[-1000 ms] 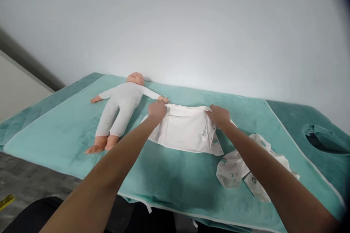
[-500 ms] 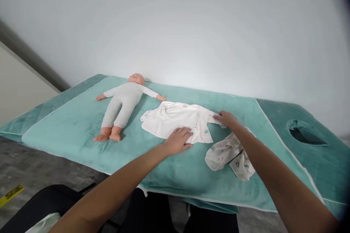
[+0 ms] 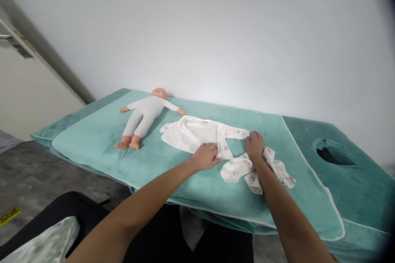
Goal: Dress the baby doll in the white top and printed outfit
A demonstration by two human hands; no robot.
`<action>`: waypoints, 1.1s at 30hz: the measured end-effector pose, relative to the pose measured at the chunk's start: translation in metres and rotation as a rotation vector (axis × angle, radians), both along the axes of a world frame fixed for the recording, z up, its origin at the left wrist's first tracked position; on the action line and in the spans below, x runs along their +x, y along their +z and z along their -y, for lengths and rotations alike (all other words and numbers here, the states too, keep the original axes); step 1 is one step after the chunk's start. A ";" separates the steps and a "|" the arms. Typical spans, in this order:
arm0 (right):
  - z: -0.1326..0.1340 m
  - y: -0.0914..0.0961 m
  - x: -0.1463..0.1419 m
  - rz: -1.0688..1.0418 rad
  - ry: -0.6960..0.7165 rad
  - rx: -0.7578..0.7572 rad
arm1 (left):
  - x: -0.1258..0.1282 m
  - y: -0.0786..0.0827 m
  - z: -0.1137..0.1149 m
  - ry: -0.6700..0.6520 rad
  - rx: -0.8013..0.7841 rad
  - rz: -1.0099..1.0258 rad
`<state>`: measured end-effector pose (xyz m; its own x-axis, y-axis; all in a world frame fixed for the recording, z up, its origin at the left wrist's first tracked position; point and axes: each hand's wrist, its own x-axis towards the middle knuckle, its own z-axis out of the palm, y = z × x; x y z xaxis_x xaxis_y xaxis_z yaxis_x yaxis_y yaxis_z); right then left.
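The small white shirt (image 3: 197, 133) lies spread near the middle of the green mat (image 3: 92, 131). The left hand (image 3: 206, 156) rests on its lower edge, thumb apart from the fingers. The right hand (image 3: 255, 144) is at the sleeve's end (image 3: 239, 132); whether its fingers pinch, I cannot tell. Patterned clothes (image 3: 236, 168) crowd under the right forearm (image 3: 274, 197). A wide strip of mat separates shirt from front edge; leftward, the doll (image 3: 149, 107) lies near.
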<state>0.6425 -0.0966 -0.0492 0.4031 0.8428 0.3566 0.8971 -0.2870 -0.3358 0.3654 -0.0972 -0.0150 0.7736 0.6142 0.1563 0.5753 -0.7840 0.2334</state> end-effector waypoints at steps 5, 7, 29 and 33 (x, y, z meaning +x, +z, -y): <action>-0.002 -0.007 0.001 0.147 0.249 -0.054 | 0.026 -0.005 -0.001 0.171 -0.017 0.043; -0.005 -0.015 0.004 0.145 0.274 -0.076 | 0.037 -0.008 0.003 0.160 -0.016 0.073; -0.004 -0.023 0.009 -0.036 0.262 0.386 | -0.209 -0.046 -0.121 1.052 0.069 0.215; 0.020 0.026 -0.073 -0.125 0.250 0.557 | -0.204 -0.048 -0.136 1.016 0.112 0.264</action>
